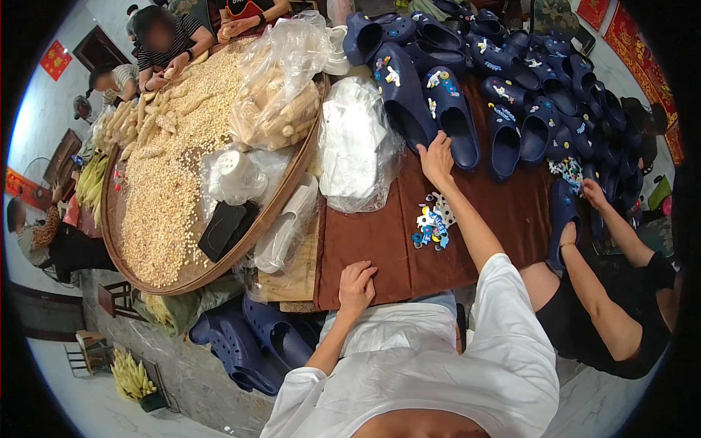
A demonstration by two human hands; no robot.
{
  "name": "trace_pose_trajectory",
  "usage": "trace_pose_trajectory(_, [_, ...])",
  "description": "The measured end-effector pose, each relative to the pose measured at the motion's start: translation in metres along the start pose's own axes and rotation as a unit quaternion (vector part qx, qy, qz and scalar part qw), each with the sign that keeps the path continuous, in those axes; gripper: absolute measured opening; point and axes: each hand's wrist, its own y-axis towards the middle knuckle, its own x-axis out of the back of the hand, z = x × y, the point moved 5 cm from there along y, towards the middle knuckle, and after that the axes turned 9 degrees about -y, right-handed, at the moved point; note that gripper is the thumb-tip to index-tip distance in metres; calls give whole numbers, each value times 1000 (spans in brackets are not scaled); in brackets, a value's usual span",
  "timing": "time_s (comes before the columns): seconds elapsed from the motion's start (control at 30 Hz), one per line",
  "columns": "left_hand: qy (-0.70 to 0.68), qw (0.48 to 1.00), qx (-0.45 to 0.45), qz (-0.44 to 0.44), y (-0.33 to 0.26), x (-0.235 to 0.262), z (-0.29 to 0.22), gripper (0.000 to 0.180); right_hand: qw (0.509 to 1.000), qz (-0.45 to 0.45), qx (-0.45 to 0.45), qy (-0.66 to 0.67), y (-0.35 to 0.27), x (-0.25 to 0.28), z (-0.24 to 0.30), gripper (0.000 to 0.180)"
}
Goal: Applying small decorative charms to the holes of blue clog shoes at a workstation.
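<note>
My right hand (437,160) reaches forward with thumb and fingers apart, at the heels of two navy clogs. Its thumb is by the heel of the left clog (403,95), and its fingertips touch the near side of the right clog (461,139). Both clogs carry colourful charms on their toes. At the table's near edge, my left hand (356,286) rests loosely bent over the brown cloth (365,244), with nothing visible in it. A small pile of colourful shoe charms (434,221) lies on the cloth beside my right forearm.
Many decorated navy clogs (537,128) crowd the right side. A co-worker's hand (595,195) is near more charms (567,171). To the left are white plastic bags (356,146), wrapped white clogs (288,226) and a round tray (219,281) of corn kernels. More navy clogs (252,347) are below.
</note>
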Motion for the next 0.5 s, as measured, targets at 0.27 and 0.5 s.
trace_pose_trajectory(0.27, [9, 1000, -17, -22, 0, -2, -1, 26, 999, -3, -6, 39, -8, -7, -25, 52])
trace_pose_trajectory(0.5, [-9, 1000, -9, -13, -2, 0, 0, 26, 966, 99, -68, 231, -102, 22, -58, 63])
